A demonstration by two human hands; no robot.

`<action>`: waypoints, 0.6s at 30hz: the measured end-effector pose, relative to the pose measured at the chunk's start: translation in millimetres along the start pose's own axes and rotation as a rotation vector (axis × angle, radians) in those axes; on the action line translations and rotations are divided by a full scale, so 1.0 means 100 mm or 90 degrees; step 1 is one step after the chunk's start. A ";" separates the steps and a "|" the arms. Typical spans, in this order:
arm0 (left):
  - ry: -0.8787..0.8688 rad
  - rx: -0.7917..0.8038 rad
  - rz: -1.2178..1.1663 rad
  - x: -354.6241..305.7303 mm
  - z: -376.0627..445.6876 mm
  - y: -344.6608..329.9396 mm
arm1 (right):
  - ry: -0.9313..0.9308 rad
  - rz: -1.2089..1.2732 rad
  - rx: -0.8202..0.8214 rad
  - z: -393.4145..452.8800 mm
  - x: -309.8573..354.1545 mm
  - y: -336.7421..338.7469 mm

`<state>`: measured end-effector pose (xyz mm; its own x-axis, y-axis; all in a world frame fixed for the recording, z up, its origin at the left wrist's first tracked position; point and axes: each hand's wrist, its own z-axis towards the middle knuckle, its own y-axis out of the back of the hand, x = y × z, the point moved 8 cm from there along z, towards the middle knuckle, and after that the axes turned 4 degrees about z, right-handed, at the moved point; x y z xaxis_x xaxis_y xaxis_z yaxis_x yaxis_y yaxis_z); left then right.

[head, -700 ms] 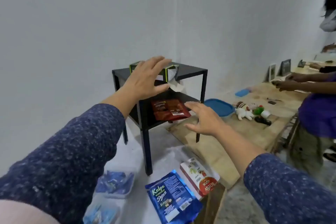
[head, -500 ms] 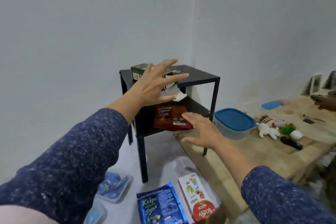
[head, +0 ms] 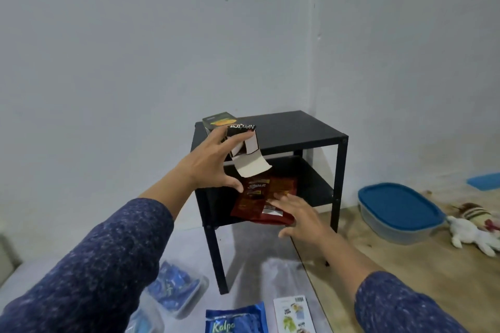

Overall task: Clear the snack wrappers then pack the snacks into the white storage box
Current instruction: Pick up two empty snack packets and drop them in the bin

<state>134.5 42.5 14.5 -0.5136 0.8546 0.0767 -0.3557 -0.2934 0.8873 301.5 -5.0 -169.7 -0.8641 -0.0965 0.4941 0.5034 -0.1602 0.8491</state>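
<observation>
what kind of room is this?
Probably a bare room set up for recording chores: plain grey walls, a black side table in the corner, a low wooden platform holding a blue-lidded container.

The light was soft, cool and even, coming from overhead, with no glare on the grey walls. The black side table threw a faint, diffuse shadow on the floor beneath it, and its lower shelf sat in deep shade. The wide lens bent the room corner and stretched the near sleeves. Fine detail looked smeared and slightly soft throughout, most at the near edges.
</observation>
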 end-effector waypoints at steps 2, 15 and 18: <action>0.019 -0.014 -0.005 0.00 0.01 -0.01 | 0.012 0.019 -0.009 0.03 0.01 0.01; 0.030 -0.220 0.043 -0.04 -0.15 0.35 | 0.118 -0.002 -0.106 -0.15 0.46 0.28; 0.090 -0.269 -0.003 0.01 -0.30 0.63 | 0.143 -0.010 -0.096 -0.20 0.72 0.37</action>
<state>87.8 11.8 57.2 -0.6032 0.7974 -0.0159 -0.6309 -0.4649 0.6211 258.1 -37.6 -106.0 -0.8581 -0.3062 0.4122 0.4988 -0.3064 0.8107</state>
